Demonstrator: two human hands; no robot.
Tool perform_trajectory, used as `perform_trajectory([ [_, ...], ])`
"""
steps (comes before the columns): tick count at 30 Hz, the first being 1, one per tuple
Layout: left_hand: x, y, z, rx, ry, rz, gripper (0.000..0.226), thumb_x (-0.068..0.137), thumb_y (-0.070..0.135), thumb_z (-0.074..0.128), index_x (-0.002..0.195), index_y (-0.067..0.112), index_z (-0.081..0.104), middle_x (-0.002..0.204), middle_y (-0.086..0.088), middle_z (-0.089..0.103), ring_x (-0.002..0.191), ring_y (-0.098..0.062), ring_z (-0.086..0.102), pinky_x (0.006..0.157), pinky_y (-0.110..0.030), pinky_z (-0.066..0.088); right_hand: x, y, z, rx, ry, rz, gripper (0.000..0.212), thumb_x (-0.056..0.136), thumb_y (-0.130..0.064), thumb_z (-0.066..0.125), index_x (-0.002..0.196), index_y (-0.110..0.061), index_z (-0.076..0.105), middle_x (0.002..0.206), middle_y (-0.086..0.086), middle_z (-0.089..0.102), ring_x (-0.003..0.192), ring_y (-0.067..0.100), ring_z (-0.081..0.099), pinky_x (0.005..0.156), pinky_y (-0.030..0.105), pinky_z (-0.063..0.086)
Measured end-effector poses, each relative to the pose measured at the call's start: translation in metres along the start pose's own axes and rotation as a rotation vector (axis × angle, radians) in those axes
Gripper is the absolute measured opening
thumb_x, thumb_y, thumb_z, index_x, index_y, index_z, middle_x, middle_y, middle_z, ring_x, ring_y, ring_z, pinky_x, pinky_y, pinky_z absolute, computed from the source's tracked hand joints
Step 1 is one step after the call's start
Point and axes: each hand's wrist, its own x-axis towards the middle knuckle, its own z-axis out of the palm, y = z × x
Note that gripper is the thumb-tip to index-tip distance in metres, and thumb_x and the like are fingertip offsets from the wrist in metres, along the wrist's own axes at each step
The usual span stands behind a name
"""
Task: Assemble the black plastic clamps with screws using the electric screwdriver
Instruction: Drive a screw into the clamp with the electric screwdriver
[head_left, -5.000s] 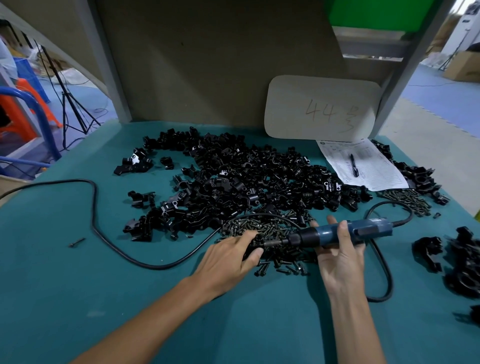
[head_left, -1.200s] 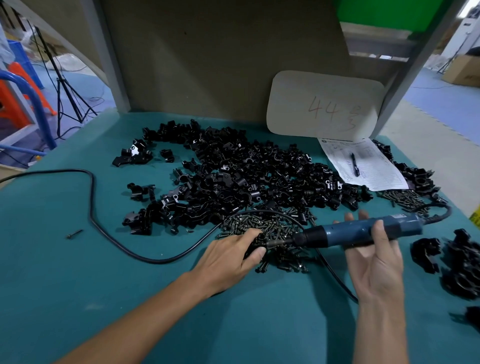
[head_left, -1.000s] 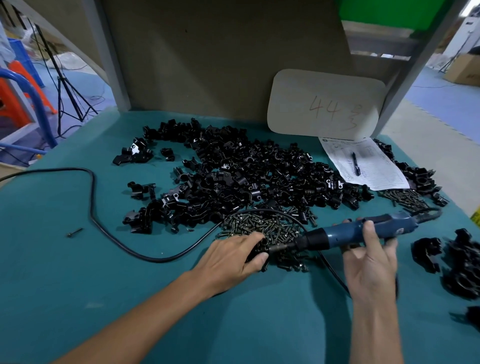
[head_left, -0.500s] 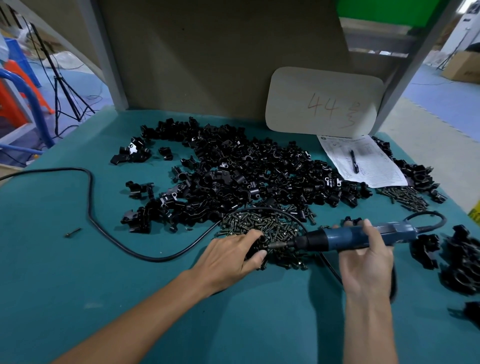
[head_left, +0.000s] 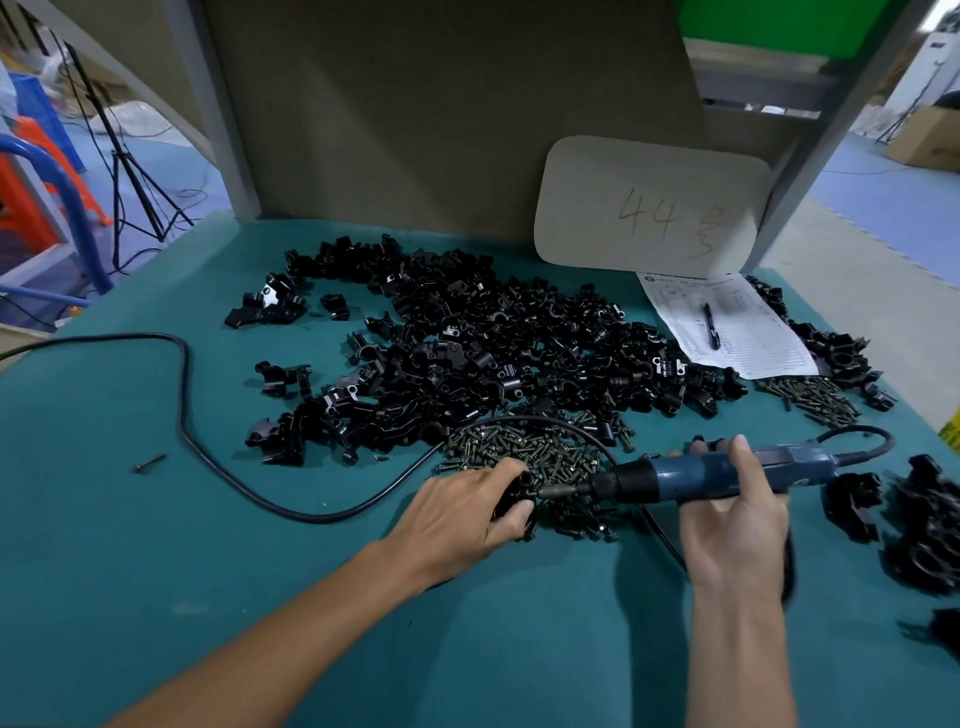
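On the counter (head_left: 156, 571), just in front of the clamp pile (head_left: 493, 353), the right hand (head_left: 732, 530) has its fingers curled round the electric screwdriver (head_left: 701, 475), held level with the bit pointing left. Its tip just reaches the small clamp (head_left: 511, 496) gripped in the left hand (head_left: 462, 514), over the screws (head_left: 524, 447).

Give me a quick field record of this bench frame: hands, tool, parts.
left hand: grips a black clamp at the near edge of the screw pile
right hand: holds the electric screwdriver, roughly level
bit: tip at the black clamp
clamp pile: behind the screw pile, mid table
extras: paper sheet with pen, far right
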Motion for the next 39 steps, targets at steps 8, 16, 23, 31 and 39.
perform_trajectory([
  [8,0.0,0.0,0.0,-0.001,0.0,0.003,0.034,0.099,0.056,0.027,0.119,0.029,0.035,0.075,0.01,0.049,0.058,-0.01,0.04,0.048,-0.021,0.018,-0.003,0.003,0.004,0.033,0.048,-0.01,0.073,0.096,-0.016,0.071,0.156,-0.009,0.03,0.12,0.007,0.059,0.103,0.024,0.068,0.094,0.047,0.057],
  [16,0.001,-0.002,0.001,-0.042,0.008,-0.034,0.034,0.099,0.056,0.027,0.116,0.028,0.037,0.074,0.008,0.05,0.057,-0.009,0.042,0.048,-0.021,0.021,-0.003,0.009,0.002,0.015,0.084,-0.006,0.067,0.094,-0.004,0.071,0.15,-0.005,0.035,0.128,0.014,0.058,0.107,0.021,0.069,0.097,0.048,0.057],
  [23,0.0,-0.001,0.001,-0.037,0.002,-0.04,0.035,0.098,0.056,0.025,0.113,0.027,0.036,0.07,0.008,0.044,0.056,-0.002,0.04,0.048,-0.023,0.02,-0.001,0.013,0.008,-0.069,0.137,-0.053,0.055,0.094,-0.009,0.072,0.134,-0.013,0.034,0.115,0.01,0.069,0.104,0.017,0.072,0.098,0.039,0.058],
  [31,0.0,0.0,0.001,-0.029,-0.002,-0.03,0.034,0.099,0.056,0.025,0.115,0.028,0.036,0.074,0.009,0.048,0.057,0.0,0.038,0.048,-0.021,0.018,0.0,0.015,0.014,-0.057,0.153,-0.029,0.057,0.097,-0.016,0.07,0.137,-0.015,0.03,0.119,0.01,0.065,0.096,0.02,0.075,0.093,0.044,0.06],
  [39,-0.001,-0.002,0.002,-0.126,0.025,-0.064,0.033,0.1,0.058,0.026,0.116,0.031,0.035,0.084,0.009,0.056,0.063,-0.003,0.048,0.051,-0.021,0.034,0.018,-0.031,0.001,-0.862,0.07,-0.083,0.061,0.085,-0.034,0.082,0.135,-0.019,0.051,0.108,0.0,0.07,0.09,0.023,0.074,0.078,0.04,0.059],
])
